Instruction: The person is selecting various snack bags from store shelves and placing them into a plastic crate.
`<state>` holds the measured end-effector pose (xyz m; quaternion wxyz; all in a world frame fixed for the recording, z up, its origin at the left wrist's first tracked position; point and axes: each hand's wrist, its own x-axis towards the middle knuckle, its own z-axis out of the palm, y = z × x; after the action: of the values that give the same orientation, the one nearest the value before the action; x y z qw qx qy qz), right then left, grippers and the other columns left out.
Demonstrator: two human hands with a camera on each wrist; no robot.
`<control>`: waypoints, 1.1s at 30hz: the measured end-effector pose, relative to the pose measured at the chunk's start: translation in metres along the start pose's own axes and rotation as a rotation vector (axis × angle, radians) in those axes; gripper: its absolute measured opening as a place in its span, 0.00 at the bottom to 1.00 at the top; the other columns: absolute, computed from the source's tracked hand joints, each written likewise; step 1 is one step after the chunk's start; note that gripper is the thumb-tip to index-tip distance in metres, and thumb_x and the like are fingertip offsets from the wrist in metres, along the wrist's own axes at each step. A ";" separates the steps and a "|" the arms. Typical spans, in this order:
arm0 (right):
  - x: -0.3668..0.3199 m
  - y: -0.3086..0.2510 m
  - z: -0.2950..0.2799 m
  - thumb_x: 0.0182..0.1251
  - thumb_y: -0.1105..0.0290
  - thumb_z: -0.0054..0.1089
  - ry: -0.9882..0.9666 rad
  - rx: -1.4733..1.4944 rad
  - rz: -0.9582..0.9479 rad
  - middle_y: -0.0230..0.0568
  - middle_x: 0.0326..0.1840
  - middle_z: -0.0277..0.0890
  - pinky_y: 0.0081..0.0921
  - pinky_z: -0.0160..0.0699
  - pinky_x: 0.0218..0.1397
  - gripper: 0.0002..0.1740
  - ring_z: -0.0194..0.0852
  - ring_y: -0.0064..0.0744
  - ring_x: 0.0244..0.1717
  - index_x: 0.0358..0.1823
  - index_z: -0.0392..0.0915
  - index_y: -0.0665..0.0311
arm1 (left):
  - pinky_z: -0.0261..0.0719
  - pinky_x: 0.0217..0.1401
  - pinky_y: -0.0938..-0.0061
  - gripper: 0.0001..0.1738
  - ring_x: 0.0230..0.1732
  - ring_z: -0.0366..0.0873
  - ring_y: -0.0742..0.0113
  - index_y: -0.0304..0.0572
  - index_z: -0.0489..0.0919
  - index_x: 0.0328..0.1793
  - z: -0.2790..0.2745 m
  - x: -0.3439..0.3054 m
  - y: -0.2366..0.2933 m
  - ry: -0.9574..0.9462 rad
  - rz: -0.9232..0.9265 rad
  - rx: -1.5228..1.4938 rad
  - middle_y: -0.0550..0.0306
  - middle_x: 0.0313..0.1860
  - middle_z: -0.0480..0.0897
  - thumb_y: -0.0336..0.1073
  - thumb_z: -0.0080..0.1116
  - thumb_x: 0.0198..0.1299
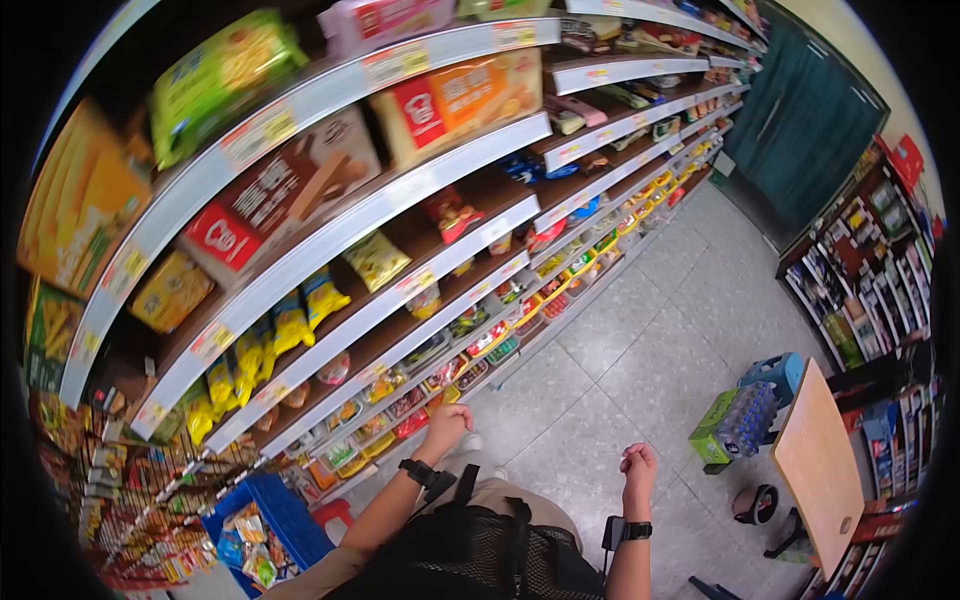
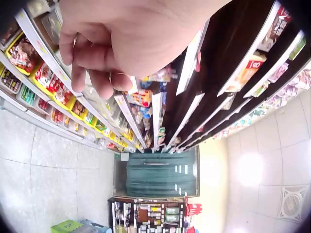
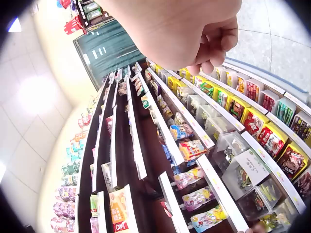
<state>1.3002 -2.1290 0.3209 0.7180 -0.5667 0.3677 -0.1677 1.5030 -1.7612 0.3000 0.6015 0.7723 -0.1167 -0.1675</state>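
My left hand (image 1: 447, 430) hangs in front of the lower shelves with its fingers loosely curled and nothing in them. In the left wrist view that hand (image 2: 131, 39) overlaps the shelf edges and small bins of packets. Out over the floor, my right hand (image 1: 637, 475) is also loosely curled, holding nothing; its fingers (image 3: 218, 46) bend inward in the right wrist view. Nearest the left hand are clear bins of snack packets (image 1: 408, 425). Higher up lie yellow bags (image 1: 290, 325), a brown wafer box (image 1: 285, 190) and an orange-and-cream biscuit box (image 1: 480, 95).
A blue basket (image 1: 300, 520) of packets stands at the lower left, by a red stool (image 1: 335, 515). To the right are a wooden tabletop (image 1: 820, 470) and a pack of bottles (image 1: 748, 420) on the tiled floor (image 1: 600, 370). A dark green curtain (image 1: 800, 120) hangs at the aisle's end.
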 end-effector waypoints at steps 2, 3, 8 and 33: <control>0.002 -0.009 -0.002 0.61 0.80 0.45 -0.056 0.144 0.063 0.32 0.29 0.72 0.18 0.63 0.26 0.08 0.65 0.20 0.22 0.32 0.71 0.58 | 0.70 0.31 0.77 0.11 0.25 0.75 0.71 0.38 0.79 0.21 0.024 0.031 0.019 -0.057 -0.035 0.030 0.59 0.19 0.79 0.23 0.44 0.45; 0.004 -0.015 -0.002 0.61 0.80 0.45 -0.046 0.160 0.059 0.32 0.29 0.72 0.18 0.63 0.26 0.08 0.65 0.20 0.22 0.32 0.71 0.58 | 0.69 0.31 0.76 0.10 0.25 0.75 0.71 0.38 0.79 0.21 0.035 0.045 0.029 -0.092 -0.083 0.052 0.59 0.18 0.78 0.23 0.44 0.45; 0.057 -0.030 -0.012 0.63 0.78 0.46 -0.057 0.428 0.203 0.31 0.30 0.71 0.18 0.64 0.27 0.06 0.64 0.21 0.21 0.34 0.70 0.56 | 0.69 0.30 0.75 0.11 0.25 0.75 0.71 0.37 0.78 0.23 0.084 0.128 0.040 -0.142 -0.039 0.067 0.59 0.18 0.78 0.22 0.42 0.45; 0.561 -0.288 -0.030 0.63 0.80 0.43 -0.027 0.531 0.174 0.32 0.30 0.70 0.18 0.65 0.29 0.07 0.63 0.21 0.23 0.34 0.70 0.59 | 0.76 0.49 0.76 0.15 0.39 0.81 0.71 0.33 0.81 0.36 0.350 0.625 0.302 -0.256 0.156 -0.250 0.56 0.34 0.85 0.20 0.40 0.58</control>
<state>1.7076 -2.6054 0.3990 0.8579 -0.3272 0.3484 -0.1883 1.9430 -2.3866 0.4419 0.6841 0.6527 -0.2301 -0.2303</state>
